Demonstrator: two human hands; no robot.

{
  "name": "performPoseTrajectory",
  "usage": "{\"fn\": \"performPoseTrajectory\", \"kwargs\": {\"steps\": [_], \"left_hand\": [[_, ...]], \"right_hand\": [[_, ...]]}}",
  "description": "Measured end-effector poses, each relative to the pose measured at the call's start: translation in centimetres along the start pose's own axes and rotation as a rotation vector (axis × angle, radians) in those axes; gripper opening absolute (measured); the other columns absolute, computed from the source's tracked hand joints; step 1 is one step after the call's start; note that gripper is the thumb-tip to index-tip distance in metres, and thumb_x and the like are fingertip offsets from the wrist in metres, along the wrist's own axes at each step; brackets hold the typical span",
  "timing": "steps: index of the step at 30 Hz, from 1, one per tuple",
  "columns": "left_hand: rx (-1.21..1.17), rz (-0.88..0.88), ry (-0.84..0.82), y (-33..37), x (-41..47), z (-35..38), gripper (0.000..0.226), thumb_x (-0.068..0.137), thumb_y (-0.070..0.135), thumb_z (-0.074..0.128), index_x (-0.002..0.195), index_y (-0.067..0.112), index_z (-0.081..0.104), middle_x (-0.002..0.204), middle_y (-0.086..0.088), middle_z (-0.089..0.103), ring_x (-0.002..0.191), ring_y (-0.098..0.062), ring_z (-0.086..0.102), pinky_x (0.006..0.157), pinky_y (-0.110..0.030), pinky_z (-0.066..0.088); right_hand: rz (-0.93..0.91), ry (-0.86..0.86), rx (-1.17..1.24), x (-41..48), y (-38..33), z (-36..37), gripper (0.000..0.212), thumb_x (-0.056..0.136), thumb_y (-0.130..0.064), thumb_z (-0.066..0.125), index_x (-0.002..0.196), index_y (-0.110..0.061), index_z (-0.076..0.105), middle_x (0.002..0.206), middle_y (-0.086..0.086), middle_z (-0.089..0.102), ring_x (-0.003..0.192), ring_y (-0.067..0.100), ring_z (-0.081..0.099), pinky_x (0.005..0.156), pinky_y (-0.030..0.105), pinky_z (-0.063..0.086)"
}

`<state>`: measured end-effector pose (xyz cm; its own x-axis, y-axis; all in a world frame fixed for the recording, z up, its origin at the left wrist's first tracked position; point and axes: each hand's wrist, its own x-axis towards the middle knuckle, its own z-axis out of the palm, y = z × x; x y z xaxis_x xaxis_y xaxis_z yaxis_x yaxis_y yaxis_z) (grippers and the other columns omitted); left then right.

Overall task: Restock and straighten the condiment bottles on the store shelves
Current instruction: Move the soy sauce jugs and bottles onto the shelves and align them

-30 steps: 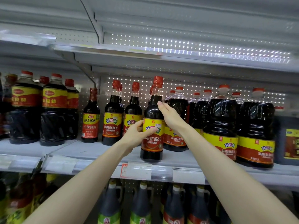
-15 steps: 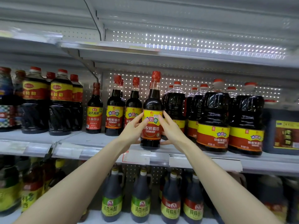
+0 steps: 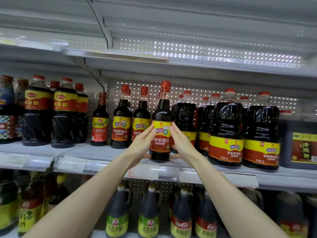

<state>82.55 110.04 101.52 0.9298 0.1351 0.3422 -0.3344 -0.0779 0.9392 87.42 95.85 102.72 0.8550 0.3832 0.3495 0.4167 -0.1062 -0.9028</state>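
Both hands clasp the tall dark sauce bottle with a red cap [image 3: 161, 115]. My left hand [image 3: 142, 145] wraps its left side, with fingers over the yellow-and-red label and the thumb by the base. My right hand [image 3: 181, 143] mirrors it on the right side. The bottle stands upright at the front of the grey metal shelf [image 3: 103, 153].

From the left I see 2 broad dark bottles with yellow-and-red labels [image 3: 36, 114]. Next comes a slim dark bottle with a red label [image 3: 99, 122]. After it are 2 red-capped bottles matching the held one [image 3: 121, 121], the nearer just behind my left fingers. Right of the grip stand 2 big dark jugs with yellow-and-red labels [image 3: 226, 133]. A dark blue rectangular can [image 3: 298, 143] sits at the far right.
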Motion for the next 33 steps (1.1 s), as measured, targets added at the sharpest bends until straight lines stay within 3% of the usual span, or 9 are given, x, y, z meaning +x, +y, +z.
{"fn": "performPoseTrajectory", "kwargs": {"steps": [10,14,19,24,33], "left_hand": [[0.006,0.006,-0.008,0.0,1.1,-0.1,0.053,0.099,0.043,0.04,0.15,0.037,0.026,0.15,0.001,0.039,0.138,-0.028,0.036,0.108,-0.058,0.035],[0.01,0.004,-0.005,-0.3,1.3,0.0,0.053,0.099,0.045,0.039,0.15,0.037,0.025,0.149,0.002,0.04,0.137,-0.028,0.036,0.107,-0.058,0.034],[0.002,0.018,-0.008,-1.1,1.7,0.2,0.053,0.098,0.046,0.041,0.149,0.038,0.027,0.146,0.004,0.043,0.122,-0.016,0.043,0.108,-0.057,0.036],[0.014,0.006,-0.003,-1.1,2.5,-0.1,0.055,0.098,0.046,0.042,0.15,0.037,0.025,0.15,0.002,0.039,0.136,-0.026,0.038,0.109,-0.06,0.033],[0.004,0.006,-0.006,-1.7,3.4,0.0,0.057,0.098,0.047,0.042,0.151,0.038,0.024,0.149,0.003,0.04,0.135,-0.025,0.038,0.109,-0.059,0.032]], "right_hand": [[0.017,-0.002,-0.015,1.5,0.3,-0.5,0.059,0.099,-0.055,0.031,0.152,-0.042,0.009,0.154,0.002,0.033,0.135,0.026,0.039,0.102,0.043,0.044],[0.044,-0.014,0.013,1.4,0.5,-0.4,0.059,0.099,-0.056,0.032,0.151,-0.045,0.009,0.154,0.001,0.032,0.136,0.029,0.038,0.09,0.043,0.046],[0.038,-0.014,0.032,1.8,0.9,-0.4,0.058,0.1,-0.054,0.031,0.152,-0.043,0.007,0.155,0.0,0.031,0.138,0.028,0.036,0.094,0.043,0.042],[0.028,-0.015,0.032,2.5,1.0,-0.4,0.058,0.1,-0.054,0.032,0.152,-0.043,0.008,0.155,0.001,0.03,0.138,0.027,0.035,0.099,0.043,0.04],[0.039,-0.016,0.046,3.5,1.7,-0.5,0.059,0.099,-0.057,0.032,0.151,-0.046,0.008,0.155,-0.001,0.03,0.139,0.028,0.034,0.102,0.051,0.04]]}}
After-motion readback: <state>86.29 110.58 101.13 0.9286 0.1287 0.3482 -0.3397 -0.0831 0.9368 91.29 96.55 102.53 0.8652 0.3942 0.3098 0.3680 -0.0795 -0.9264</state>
